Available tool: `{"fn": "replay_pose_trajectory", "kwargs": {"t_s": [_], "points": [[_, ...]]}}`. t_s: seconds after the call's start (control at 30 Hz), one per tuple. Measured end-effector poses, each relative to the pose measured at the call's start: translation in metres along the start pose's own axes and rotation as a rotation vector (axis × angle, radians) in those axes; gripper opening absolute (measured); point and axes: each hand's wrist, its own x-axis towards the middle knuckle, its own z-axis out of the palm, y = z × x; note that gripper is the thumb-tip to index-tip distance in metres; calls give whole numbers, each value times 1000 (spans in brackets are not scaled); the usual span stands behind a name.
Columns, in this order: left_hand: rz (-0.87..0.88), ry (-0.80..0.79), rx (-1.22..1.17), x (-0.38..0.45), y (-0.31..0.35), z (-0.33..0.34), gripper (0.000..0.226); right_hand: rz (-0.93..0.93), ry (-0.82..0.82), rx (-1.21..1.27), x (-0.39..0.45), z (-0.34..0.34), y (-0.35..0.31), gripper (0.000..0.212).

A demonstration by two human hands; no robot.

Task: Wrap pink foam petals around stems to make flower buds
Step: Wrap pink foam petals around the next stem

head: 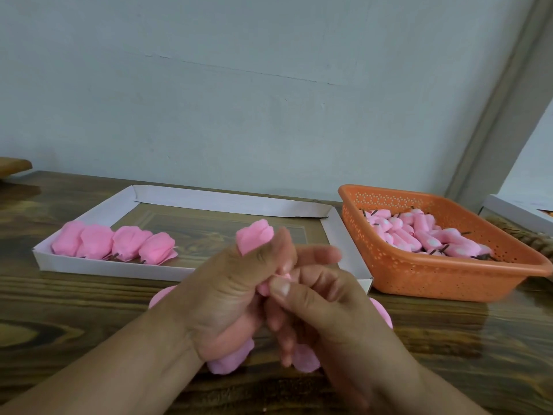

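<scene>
Bare worktop (74,301) lies open on the left, between the near edge and the white cardboard tray (98,266). The tray's low walls fence its floor; 4 pink buds (113,242) fill its left end, while the middle and right floor stay free from above. The orange basket (431,274) stands just beside the tray's right wall, leaving no lane between them. Loose pink petals (230,359) lie on the worktop beneath both hands. Right of them, the worktop before the basket is open.

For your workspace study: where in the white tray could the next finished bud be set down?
Bare room lies right of the four finished buds, up to the white tray right wall. The tray's left end is crowded; the orange basket is full of stems.
</scene>
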Motion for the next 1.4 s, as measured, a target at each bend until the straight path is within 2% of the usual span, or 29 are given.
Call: {"fn": "replay_pose_trajectory", "kwargs": {"t_s": [0.13, 0.3, 0.43, 0.53, 0.63, 0.7, 0.83, 0.9, 1.03, 1.1, 1.23, 1.4], "points": [[44, 79, -248, 9, 0, -5, 39, -143, 273, -180, 7, -22, -6, 26], [84, 234, -233, 15, 2, -5, 31, -230, 513, -218, 11, -48, -17, 30], [106, 311, -224, 17, 3, -7, 30, -237, 624, -272, 13, -65, -20, 27], [102, 327, -192, 17, 4, -8, 35, -255, 671, -309, 13, -75, -22, 32], [83, 342, -157, 16, 5, -6, 40, -262, 695, -343, 13, -85, -26, 27], [81, 356, -131, 16, 6, -5, 41, -229, 666, -407, 12, -92, -29, 19], [71, 381, -93, 16, 8, -4, 46, -108, 517, -699, 11, -94, -29, 9], [62, 379, -92, 15, 9, -4, 48, -58, 371, -861, 10, -88, -29, 11], [59, 387, -72, 15, 8, -4, 49, 48, -25, -1124, 5, -73, -31, 16], [54, 398, -50, 15, 6, -4, 48, 87, -155, -1236, 2, -69, -30, 25], [32, 391, -21, 15, 4, -3, 47, 65, -247, -1276, 1, -67, -30, 32], [22, 375, 10, 14, 2, -1, 46, 65, -268, -1179, -1, -69, -33, 15]]}}
